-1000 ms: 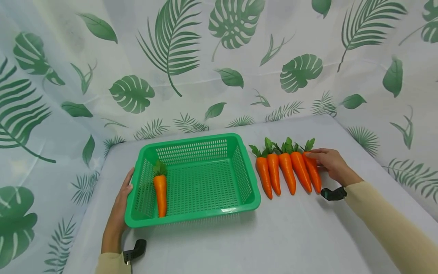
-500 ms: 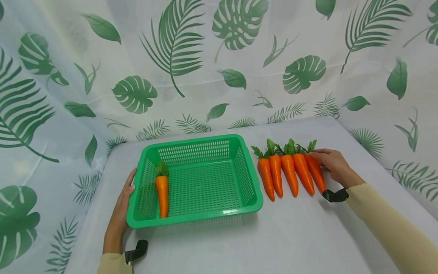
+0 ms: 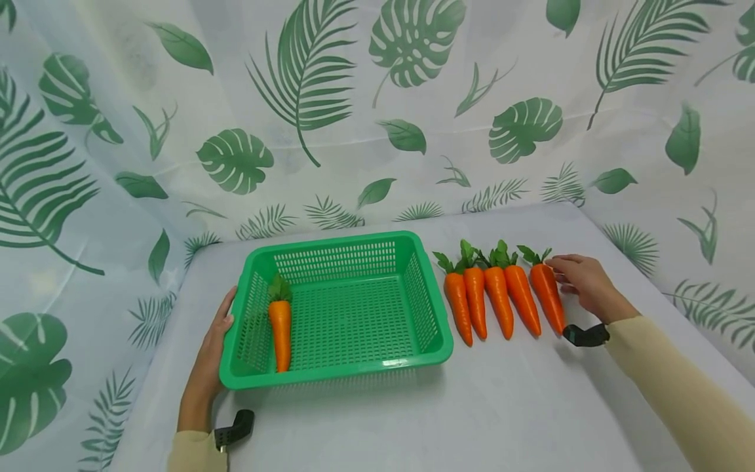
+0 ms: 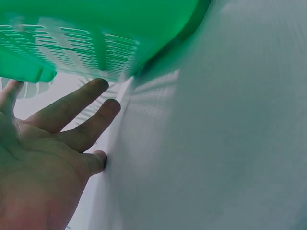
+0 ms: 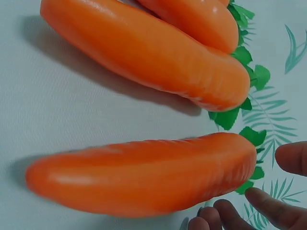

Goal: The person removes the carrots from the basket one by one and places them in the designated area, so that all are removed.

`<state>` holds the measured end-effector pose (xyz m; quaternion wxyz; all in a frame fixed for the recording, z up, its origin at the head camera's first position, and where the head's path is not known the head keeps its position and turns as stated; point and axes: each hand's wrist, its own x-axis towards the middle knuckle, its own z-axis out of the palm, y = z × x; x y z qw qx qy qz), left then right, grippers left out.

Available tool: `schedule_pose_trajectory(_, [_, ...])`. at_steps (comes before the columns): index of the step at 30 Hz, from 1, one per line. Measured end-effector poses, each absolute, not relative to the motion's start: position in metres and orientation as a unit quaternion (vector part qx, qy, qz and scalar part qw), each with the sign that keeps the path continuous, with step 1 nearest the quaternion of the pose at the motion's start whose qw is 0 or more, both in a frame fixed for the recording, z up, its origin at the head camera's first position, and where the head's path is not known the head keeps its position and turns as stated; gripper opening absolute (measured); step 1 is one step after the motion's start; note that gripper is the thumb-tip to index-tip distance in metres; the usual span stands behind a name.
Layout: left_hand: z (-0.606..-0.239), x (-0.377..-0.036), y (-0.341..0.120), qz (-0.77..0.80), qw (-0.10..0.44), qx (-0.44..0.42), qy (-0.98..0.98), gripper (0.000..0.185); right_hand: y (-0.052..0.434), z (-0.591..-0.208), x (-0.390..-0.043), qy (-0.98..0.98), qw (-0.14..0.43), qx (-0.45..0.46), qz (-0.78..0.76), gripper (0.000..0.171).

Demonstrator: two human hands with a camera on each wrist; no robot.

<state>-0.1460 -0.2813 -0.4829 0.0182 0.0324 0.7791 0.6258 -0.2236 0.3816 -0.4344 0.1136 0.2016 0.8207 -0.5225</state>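
**Right hand at outermost carrot, left hand on basket edge**

Right hand resting on white table just right of the rightmost carrot. Fingers loosely extended and slightly apart, tips beside the carrot's leafy end; actual contact hard to tell. In right wrist view, fingertips just below and right of that carrot, thumb tip near its green top, nothing clamped. Carrot lying flat, pulled slightly apart from its neighbour.

Four more carrots lying side by side to its left, leaves pointing away from the person, tips toward the person. Row sits just right of green basket, not touching it. Neighbouring carrot visible above in right wrist view, another partly cut off at top.

Left hand laid along left outer wall of basket, thumb touching the rim, fingers straight. In left wrist view, left fingers extended, slightly spread, lying under basket wall; no curl round it.

One carrot inside basket, along left wall, leaves toward far side, lying flat on perforated floor.

Cream sleeves on both forearms, black wrist mount on right wrist, another on left. Leaf-print curtain behind and at both sides of table.
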Motion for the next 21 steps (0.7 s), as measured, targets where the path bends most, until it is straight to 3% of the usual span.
schedule_pose_trajectory(6, [-0.482,-0.148,-0.282,0.626,0.021,0.029,0.779,0.059,0.387,-0.427,-0.225,0.820,0.108,0.194,-0.527,0.073])
schedule_pose_trajectory(21, [-0.482,-0.148,-0.282,0.620,0.018,0.025,0.784,0.059,0.363,-0.403,-0.241,0.849,0.026,0.176,-0.497,0.074])
